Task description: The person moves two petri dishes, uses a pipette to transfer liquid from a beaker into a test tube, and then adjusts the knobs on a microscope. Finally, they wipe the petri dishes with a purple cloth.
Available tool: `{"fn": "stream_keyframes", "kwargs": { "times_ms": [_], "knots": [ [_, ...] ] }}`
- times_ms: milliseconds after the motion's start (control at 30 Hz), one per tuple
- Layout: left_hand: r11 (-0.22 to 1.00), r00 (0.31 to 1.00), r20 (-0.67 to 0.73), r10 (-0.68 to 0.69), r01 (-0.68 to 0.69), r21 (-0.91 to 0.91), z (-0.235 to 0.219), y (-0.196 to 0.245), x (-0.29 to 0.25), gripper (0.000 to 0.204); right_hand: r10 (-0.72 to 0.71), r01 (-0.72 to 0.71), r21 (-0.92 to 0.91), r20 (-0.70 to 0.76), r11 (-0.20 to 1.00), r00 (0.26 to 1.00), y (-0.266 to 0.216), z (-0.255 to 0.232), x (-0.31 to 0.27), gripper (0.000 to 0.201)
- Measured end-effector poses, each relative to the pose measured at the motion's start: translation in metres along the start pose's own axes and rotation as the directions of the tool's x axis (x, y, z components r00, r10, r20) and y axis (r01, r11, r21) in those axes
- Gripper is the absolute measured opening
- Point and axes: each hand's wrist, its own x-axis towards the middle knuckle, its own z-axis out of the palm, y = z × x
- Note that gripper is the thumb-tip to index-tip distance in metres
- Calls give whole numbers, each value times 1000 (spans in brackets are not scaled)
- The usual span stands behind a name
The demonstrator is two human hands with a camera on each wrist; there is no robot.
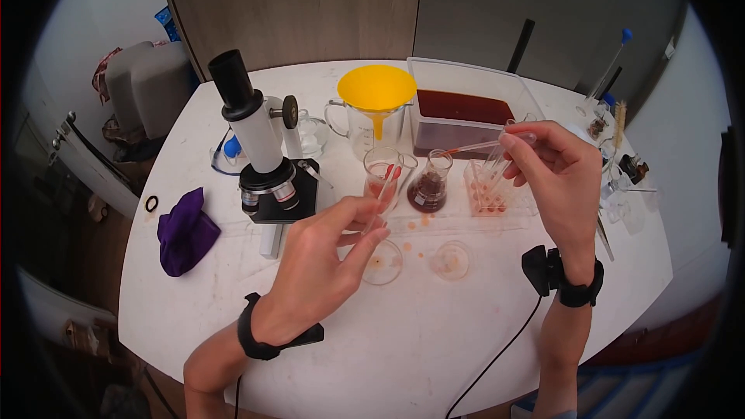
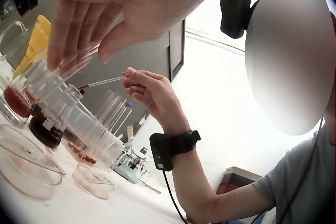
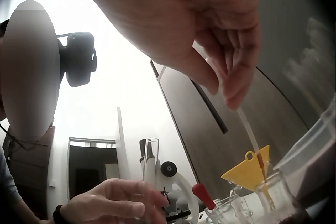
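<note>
My left hand [image 1: 322,260] pinches a clear glass test tube [image 3: 150,153] between thumb and fingers, its mouth tilted up over the middle of the table. From the right, my right hand [image 1: 560,174] holds a clear pipette [image 1: 475,146] almost level, with reddish liquid toward its tip. That tip sits right at the mouth of a conical flask [image 1: 428,192] of dark red liquid. Beside the flask stands a beaker [image 1: 379,157] of red liquid, with a red-bulbed dropper [image 3: 202,195] in it. Below the right hand is a clear rack [image 1: 487,206] of test tubes.
Two petri dishes [image 1: 452,261] lie in front, near orange drips. Behind stand a measuring jug [image 1: 361,128] with a yellow funnel [image 1: 378,87] and a tub [image 1: 438,140] of dark red liquid. A microscope [image 1: 264,140] and purple cloth [image 1: 188,233] occupy the left.
</note>
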Motion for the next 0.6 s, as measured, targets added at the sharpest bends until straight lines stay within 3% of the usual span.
{"fn": "stream_keyframes", "kwargs": {
  "times_ms": [233, 400, 600],
  "knots": [
    [995, 999, 49, -17, 12, 101, 3, -2, -2, 24, -87, 92, 65, -73, 994, 994, -27, -25, -9, 16],
    [990, 996, 75, -37, 26, 139, 6, -5, -1, 25, -78, 71, -41, -195, 997, 978, -57, -29, -29, 15],
    [991, 995, 93, -30, 18, 134, 6, -4, -1, 24, -51, 36, -110, -136, 993, 989, -69, -21, -46, 20]
  ]
}}
